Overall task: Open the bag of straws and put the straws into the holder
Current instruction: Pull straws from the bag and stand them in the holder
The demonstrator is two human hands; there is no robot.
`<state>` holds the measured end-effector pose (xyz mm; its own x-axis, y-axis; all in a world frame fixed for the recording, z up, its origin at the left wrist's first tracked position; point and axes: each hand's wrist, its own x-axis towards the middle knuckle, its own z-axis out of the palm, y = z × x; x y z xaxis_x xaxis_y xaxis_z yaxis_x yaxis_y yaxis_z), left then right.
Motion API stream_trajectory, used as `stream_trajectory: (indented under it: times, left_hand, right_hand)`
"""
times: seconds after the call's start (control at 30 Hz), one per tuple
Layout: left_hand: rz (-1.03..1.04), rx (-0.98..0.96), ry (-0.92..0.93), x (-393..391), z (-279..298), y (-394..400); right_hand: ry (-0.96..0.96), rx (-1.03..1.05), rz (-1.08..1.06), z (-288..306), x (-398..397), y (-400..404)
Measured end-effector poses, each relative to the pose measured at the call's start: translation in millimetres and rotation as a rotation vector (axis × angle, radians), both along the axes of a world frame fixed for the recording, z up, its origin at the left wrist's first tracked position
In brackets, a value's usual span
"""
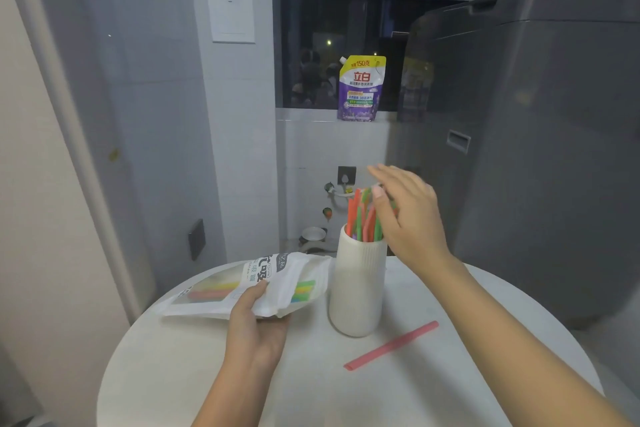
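**Straws part-loaded; one straw loose on bench**

Grey tiled corner, dark window [332, 48] behind; purple detergent pouch [362, 88] upright on the sill; grey washer [540, 135] at right; white wall switch [231, 16] at upper left. Round white bench [311, 388] carries all task items.

Holder [357, 282]: white ribbed cylinder, upright, near bench centre; a bunch of red and green straws [362, 218] stands in it, tops fanned out above the rim.

Right hand [408, 215]: raised at the straw tops, palm toward the bunch; fingers [384, 173] straight and spread apart; thumb tip lies against the upper ends of the straws; nothing gripped; whether the palm itself touches the straws, cannot tell.

Bag [263, 282]: white pouch with a clear panel, lying on its side just left of the holder, mouth end toward the holder; yellow, red and green straws show through the panel and at the mouth; whether the bag's far edge touches the holder, cannot tell.

Left hand [258, 322]: grips the bag's near edge from below, thumb on top, fingers curled under it; bag lifted slightly off the bench at that edge.

Loose red straw [391, 345]: flat on the bench, right of and nearer than the holder, lying diagonally, apart from both hands.
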<state>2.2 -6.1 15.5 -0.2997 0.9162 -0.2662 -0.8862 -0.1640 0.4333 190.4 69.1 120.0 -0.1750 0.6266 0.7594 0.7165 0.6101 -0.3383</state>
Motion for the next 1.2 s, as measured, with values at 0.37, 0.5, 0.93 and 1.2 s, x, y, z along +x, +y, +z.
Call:
stream_trajectory:
  times: [0.37,0.5,0.93,1.2]
  left_hand:
    - [-0.010,0.040,0.063,6,-6,0]
    - [-0.013,0.043,0.086,7,-10,1]
    - [-0.002,0.034,0.098,9,-16,6]
    - [0.001,0.011,0.088,5,-13,2]
  right_hand:
    - [0.222,-0.111,0.029,-111,47,-34]
    - [0.060,-0.345,0.017,-141,54,-24]
    - [-0.533,-0.675,0.083,-176,59,-9]
    - [-0.222,-0.745,0.287,-115,59,-27]
